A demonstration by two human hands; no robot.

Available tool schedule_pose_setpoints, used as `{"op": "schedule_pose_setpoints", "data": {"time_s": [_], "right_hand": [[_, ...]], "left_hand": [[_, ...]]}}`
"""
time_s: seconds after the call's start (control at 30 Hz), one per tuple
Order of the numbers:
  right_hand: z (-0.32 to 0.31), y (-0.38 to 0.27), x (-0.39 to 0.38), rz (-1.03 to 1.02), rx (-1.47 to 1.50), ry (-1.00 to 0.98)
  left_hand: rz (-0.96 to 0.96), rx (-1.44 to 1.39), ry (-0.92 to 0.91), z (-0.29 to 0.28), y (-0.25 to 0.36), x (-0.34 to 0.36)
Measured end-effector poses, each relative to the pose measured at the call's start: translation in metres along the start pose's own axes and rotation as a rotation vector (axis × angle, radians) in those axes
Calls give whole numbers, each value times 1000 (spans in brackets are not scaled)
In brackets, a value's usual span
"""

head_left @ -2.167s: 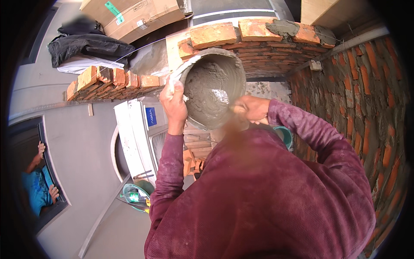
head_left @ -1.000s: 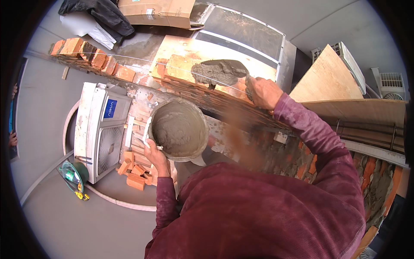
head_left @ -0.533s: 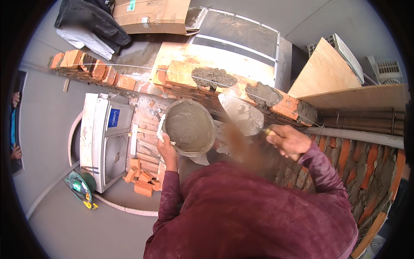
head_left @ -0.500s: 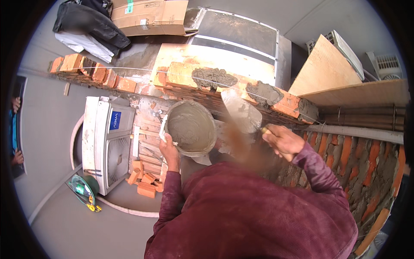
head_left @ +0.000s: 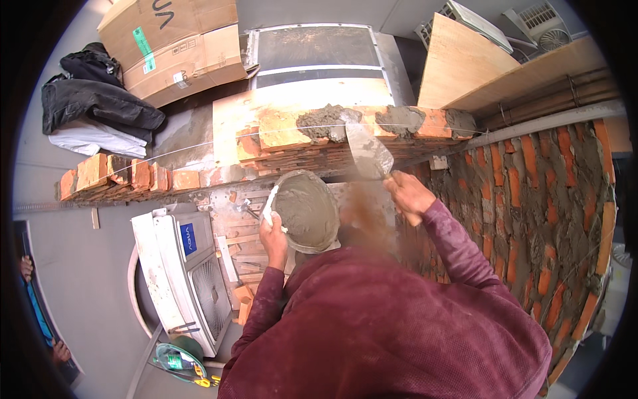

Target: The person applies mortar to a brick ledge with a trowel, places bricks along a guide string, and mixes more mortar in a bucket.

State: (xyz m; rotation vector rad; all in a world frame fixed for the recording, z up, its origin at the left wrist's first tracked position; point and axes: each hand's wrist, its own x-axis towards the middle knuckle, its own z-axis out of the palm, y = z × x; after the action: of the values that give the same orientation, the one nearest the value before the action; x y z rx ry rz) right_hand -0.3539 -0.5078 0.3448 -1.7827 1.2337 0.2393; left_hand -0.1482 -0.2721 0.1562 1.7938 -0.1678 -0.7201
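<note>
My left hand (head_left: 274, 241) grips the rim of a round bucket (head_left: 271, 199), with something white at the grip. Grey wet mortar (head_left: 304, 211) fills much of the bucket. My right hand (head_left: 411, 196) is closed around the handle of a trowel (head_left: 369, 150), whose blade tip reaches a mortar lump on top of the brick wall (head_left: 282, 135). That lump (head_left: 322, 124) and a second mortar patch (head_left: 400, 120) lie along the top course. A thin string (head_left: 199, 142) runs along the wall.
An air-conditioner unit (head_left: 183, 266) stands at left, near a green helmet (head_left: 181, 359). Another brick wall (head_left: 518, 199) with rough mortar joints rises at right. Beyond the low wall are a cardboard box (head_left: 193, 63), dark clothes (head_left: 103, 103) and plywood (head_left: 458, 63). Another person's hand (head_left: 26, 268) shows at far left.
The trowel has moved up to the wall, its tip now at the mortar lump. My left hand still grips the bucket. The whole view has shifted.
</note>
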Motion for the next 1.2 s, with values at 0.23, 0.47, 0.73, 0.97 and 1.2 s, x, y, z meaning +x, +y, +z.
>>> {"op": "schedule_pose_setpoints", "data": {"time_s": [0.23, 0.47, 0.73, 0.97, 1.2], "right_hand": [[10, -5, 59, -180, -31, 85], [7, 8, 21, 18, -91, 119], [129, 122, 72, -393, -67, 580], [91, 186, 150, -396, -322, 544], [5, 258, 121, -448, -558, 603]], "left_hand": [[55, 118, -197, -18, 7, 31], [35, -2, -111, -28, 13, 38], [9, -101, -84, -47, -2, 37], [-59, -45, -123, -80, -1, 18], [2, -108, -5, -79, 15, -15]]}}
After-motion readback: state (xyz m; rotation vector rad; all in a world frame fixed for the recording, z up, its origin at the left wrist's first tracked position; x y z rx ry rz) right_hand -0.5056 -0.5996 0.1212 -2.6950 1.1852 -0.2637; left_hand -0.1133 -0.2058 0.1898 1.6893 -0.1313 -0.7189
